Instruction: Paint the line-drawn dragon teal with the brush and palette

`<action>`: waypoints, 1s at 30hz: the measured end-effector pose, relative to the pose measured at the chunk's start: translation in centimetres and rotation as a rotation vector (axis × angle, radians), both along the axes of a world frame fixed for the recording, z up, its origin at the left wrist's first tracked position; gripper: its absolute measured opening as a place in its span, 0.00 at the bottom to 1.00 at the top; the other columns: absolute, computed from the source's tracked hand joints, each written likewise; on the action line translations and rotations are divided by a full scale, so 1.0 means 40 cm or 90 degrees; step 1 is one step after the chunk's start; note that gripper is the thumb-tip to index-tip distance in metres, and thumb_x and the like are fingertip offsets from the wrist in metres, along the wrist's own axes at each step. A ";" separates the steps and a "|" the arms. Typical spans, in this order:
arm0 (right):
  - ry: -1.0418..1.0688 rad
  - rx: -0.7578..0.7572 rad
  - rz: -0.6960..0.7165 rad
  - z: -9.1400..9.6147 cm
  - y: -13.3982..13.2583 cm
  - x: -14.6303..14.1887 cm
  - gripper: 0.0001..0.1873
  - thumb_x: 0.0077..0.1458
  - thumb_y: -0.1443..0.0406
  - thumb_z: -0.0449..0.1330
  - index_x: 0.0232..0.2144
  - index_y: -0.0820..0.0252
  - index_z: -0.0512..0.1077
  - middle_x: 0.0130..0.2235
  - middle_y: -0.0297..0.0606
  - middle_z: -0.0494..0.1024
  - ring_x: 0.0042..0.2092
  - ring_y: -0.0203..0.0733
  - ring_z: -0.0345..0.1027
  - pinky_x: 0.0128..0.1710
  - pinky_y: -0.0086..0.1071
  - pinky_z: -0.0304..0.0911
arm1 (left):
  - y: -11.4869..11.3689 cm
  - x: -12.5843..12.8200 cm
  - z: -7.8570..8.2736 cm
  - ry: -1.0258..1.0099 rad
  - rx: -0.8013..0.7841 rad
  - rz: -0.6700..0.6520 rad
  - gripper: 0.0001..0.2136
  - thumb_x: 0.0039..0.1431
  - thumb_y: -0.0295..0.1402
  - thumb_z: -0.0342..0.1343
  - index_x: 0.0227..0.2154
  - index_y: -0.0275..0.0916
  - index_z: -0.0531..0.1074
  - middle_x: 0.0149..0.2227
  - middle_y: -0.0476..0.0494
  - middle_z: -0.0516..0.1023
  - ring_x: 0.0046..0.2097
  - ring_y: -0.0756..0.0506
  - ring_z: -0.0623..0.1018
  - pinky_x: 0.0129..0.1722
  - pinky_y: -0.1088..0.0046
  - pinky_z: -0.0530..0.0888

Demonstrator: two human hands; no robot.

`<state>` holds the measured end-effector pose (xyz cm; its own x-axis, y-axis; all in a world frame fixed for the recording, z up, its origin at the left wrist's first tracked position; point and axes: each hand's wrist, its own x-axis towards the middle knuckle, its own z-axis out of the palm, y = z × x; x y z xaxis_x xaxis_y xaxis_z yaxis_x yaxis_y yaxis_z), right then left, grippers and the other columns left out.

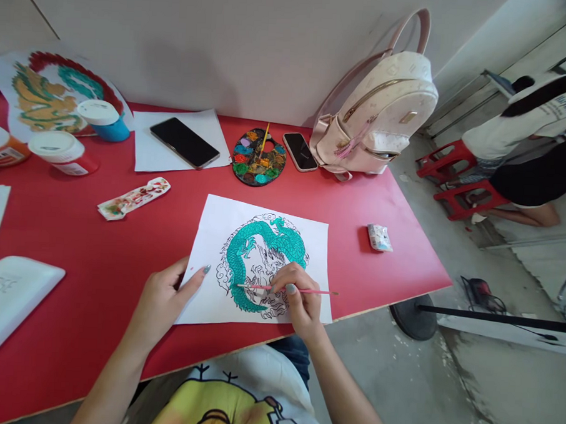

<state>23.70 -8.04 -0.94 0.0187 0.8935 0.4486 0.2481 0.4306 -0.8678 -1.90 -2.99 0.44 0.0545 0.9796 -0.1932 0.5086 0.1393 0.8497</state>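
A white sheet (207, 234) with a dragon outline partly painted teal lies on the red table (97, 266) in front of me. My right hand (298, 297) pinches a thin pink paintbrush (317, 291), held level, its tip over the lower left of the drawing. My left hand (167, 294) rests flat on the sheet's left edge, fingers stretched out, holding nothing. A round palette (258, 158) with several paint colours and a yellow brush sits beyond the sheet.
Two phones (184, 143) (300, 151), one on paper, and a pale backpack (381, 110) stand at the back. Paint jars (63, 152) (104, 120) and a painted sheet are at left. A smeared rag (133, 198), a small packet (379, 237). Another person sits at right.
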 end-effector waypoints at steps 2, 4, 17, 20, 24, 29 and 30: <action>0.004 -0.003 0.002 0.000 0.000 0.000 0.23 0.77 0.56 0.48 0.33 0.53 0.76 0.30 0.39 0.79 0.33 0.46 0.74 0.36 0.41 0.68 | 0.001 0.001 0.000 0.000 -0.003 0.002 0.26 0.55 0.59 0.59 0.36 0.40 0.83 0.34 0.41 0.88 0.34 0.39 0.85 0.28 0.74 0.77; 0.003 0.002 0.026 0.002 0.000 0.001 0.23 0.77 0.56 0.48 0.34 0.53 0.76 0.30 0.38 0.80 0.34 0.45 0.74 0.37 0.41 0.68 | 0.002 0.002 0.002 0.003 -0.002 0.002 0.25 0.55 0.59 0.59 0.36 0.40 0.83 0.33 0.42 0.88 0.34 0.39 0.86 0.28 0.74 0.76; -0.013 0.029 0.008 0.001 0.004 -0.003 0.22 0.78 0.57 0.47 0.35 0.54 0.76 0.30 0.38 0.80 0.34 0.45 0.74 0.37 0.40 0.69 | 0.000 -0.010 -0.010 0.010 0.027 -0.016 0.25 0.58 0.59 0.58 0.36 0.40 0.82 0.33 0.43 0.88 0.33 0.41 0.85 0.28 0.76 0.76; -0.009 0.028 0.016 0.001 0.004 -0.001 0.22 0.78 0.57 0.48 0.35 0.53 0.75 0.30 0.38 0.79 0.34 0.45 0.74 0.37 0.40 0.69 | 0.000 -0.010 -0.013 0.013 0.028 -0.018 0.25 0.58 0.59 0.58 0.35 0.40 0.82 0.32 0.44 0.88 0.32 0.41 0.85 0.27 0.76 0.76; -0.009 0.021 0.015 -0.001 0.004 -0.001 0.22 0.77 0.58 0.48 0.35 0.54 0.76 0.30 0.38 0.80 0.35 0.45 0.74 0.37 0.40 0.69 | 0.003 -0.005 -0.009 0.010 0.026 -0.015 0.25 0.57 0.59 0.58 0.36 0.40 0.83 0.32 0.43 0.88 0.33 0.41 0.85 0.28 0.76 0.77; -0.006 0.025 0.015 -0.001 0.005 -0.001 0.22 0.78 0.58 0.48 0.34 0.54 0.76 0.29 0.38 0.79 0.34 0.44 0.74 0.37 0.40 0.69 | 0.002 -0.005 -0.004 0.008 0.010 -0.011 0.25 0.57 0.59 0.58 0.35 0.39 0.82 0.32 0.43 0.88 0.33 0.40 0.85 0.27 0.76 0.76; -0.010 0.025 0.016 0.000 0.006 -0.001 0.22 0.77 0.57 0.48 0.34 0.54 0.76 0.29 0.38 0.79 0.34 0.44 0.74 0.36 0.40 0.69 | 0.001 -0.006 -0.004 0.009 0.008 -0.010 0.26 0.56 0.59 0.58 0.36 0.39 0.82 0.33 0.43 0.88 0.33 0.40 0.85 0.27 0.76 0.76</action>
<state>23.65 -7.81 -0.93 -0.0113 0.8755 0.4831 0.2498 0.4702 -0.8464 -2.12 -2.95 0.28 0.0669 0.9810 -0.1822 0.5219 0.1212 0.8444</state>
